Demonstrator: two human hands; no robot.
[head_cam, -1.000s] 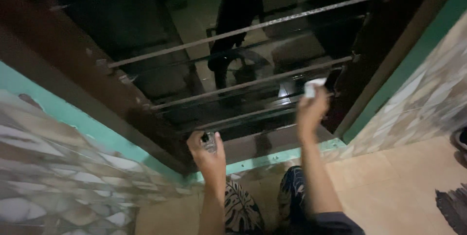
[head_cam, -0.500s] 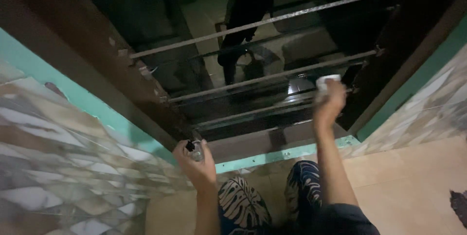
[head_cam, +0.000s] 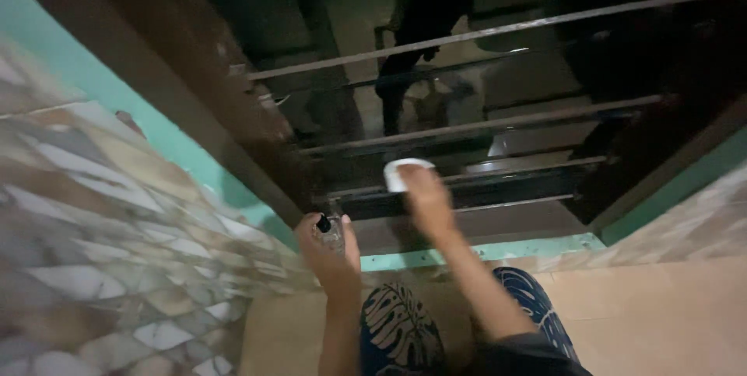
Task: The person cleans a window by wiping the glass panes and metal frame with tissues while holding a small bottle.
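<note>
Cloth: a small white wad (head_cam: 403, 174) was pressed against the dark glass pane (head_cam: 436, 123) low in the window, just above the bottom rail; it looked soft, light and limp, likely to crumple under any pressure and unlikely to slip; it seemed best taken bunched in the palm with the fingertips behind it.
Right hand: the right hand (head_cam: 425, 201) was reached forward with its fingers curled together over the cloth, clamped on it from below; only the upper edge of the cloth showed.
Spray bottle: a small clear bottle with a dark cap (head_cam: 330, 232) stood upright near the lower left corner of the frame; it appeared light and rigid, smooth and perhaps slippery if wet; the body was the place to grasp it, leaving the cap free.
Left hand: the left hand (head_cam: 331, 255) was wrapped round the bottle, fingers closed on its sides.
Window: thin metal bars (head_cam: 482, 123) ran across in front of the glass, inside a dark brown frame (head_cam: 226, 88); the glass was probably fragile and called for light pressure.
Surroundings: a teal border (head_cam: 475, 250) and patterned wall tiles (head_cam: 101, 228) lay around the frame.
</note>
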